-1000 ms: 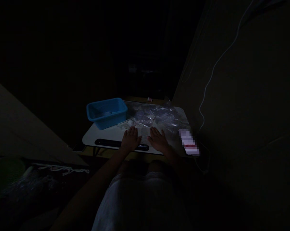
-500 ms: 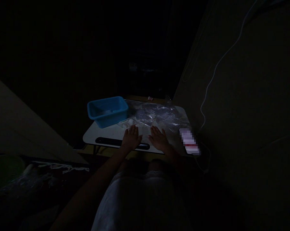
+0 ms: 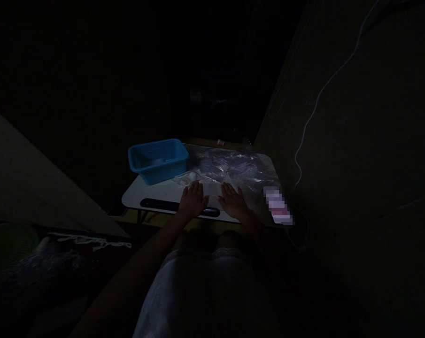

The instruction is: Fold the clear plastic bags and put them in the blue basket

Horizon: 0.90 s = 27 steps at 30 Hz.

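My left hand (image 3: 193,199) lies flat, palm down, near the front edge of a small white table (image 3: 133,192), partly over a dark slot (image 3: 159,204). My right hand (image 3: 232,202) rests palm down beside it with fingers spread. Neither holds anything. Just beyond my left fingertips is a small pale bundle (image 3: 189,178), too dim to make out. Crumpled clear plastic (image 3: 240,166) covers the back and right of the tabletop. A blue basin (image 3: 165,172) stands at the back left, with something unclear inside.
A phone-like object (image 3: 278,206) with a blurred screen lies at the table's right edge. A white cable (image 3: 317,98) hangs along the right wall. On the lower left are a green round basket (image 3: 10,246) and some plastic. Behind the table sits a small pinkish item (image 3: 220,142).
Both hands stay in nearly the same place on the table. The view has shifted very slightly, and the scene looks a little dimmer.
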### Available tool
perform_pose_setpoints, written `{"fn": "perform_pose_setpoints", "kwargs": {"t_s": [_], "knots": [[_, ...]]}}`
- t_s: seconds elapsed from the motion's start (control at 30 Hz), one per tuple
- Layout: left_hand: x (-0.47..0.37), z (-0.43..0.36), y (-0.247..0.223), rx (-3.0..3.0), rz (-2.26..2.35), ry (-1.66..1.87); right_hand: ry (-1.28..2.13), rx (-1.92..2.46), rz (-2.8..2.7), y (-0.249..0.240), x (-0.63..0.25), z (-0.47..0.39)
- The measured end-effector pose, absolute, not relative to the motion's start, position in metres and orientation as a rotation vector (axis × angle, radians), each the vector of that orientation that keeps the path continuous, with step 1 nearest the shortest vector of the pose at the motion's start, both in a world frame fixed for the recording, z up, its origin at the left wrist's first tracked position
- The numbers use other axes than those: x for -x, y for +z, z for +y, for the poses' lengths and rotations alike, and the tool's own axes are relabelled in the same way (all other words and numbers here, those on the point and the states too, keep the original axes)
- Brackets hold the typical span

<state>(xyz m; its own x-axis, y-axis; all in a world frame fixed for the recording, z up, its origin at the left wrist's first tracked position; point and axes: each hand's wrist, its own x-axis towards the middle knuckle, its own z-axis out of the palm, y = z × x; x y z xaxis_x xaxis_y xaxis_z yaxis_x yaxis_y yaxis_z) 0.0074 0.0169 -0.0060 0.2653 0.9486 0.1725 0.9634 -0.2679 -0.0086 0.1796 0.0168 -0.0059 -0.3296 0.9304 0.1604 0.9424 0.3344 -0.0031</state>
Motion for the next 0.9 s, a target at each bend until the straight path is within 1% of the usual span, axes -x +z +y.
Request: {"fn": "perform_pose_setpoints", "kwargs": {"t_s": [0.63, 0.9], "knots": [[-0.006, 0.018, -0.008, 2.416, -1.847, -0.192, -0.090, 1.747, -2.466, -0.004, -0.179, 0.017], [-0.021, 0.011, 0.015, 2.320, -1.823, -0.253, -0.097, 1.735, -2.452, -0.006, -0.179, 0.019]]}}
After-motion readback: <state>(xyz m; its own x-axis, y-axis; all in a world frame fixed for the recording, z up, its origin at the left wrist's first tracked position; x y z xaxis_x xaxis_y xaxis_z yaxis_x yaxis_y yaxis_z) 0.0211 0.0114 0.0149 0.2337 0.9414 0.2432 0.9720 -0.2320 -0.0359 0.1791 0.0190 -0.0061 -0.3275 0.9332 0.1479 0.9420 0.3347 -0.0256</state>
